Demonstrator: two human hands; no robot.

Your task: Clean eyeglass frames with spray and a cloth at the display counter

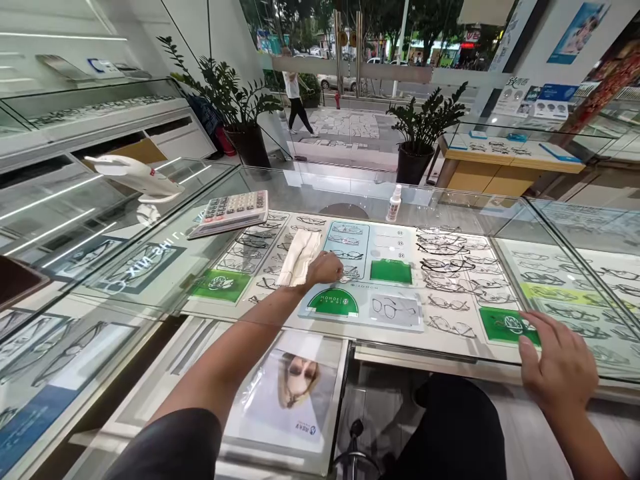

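My left hand (325, 269) reaches across the glass counter (350, 193), its fingers curled down at the glass above a light blue panel of eyeglasses (349, 255). What is in its fingers, if anything, is hidden. A cream cloth (300, 257) lies flat on the glass right beside that hand, partly behind the wrist. My right hand (560, 363) rests at the counter's front edge, thumb and fingers apart, holding nothing. Closest to it is a green card (507, 325) under the glass. Rows of eyeglasses (445, 265) fill the case between my hands.
A calculator (235, 210) stands on the counter at the left, near a white scanner-like device (137, 177). A small white spray bottle (394, 203) stands toward the back. Potted plants (414, 163) flank the glass doors, and a person (296, 100) walks outside. Below is an eyewear poster (285, 393).
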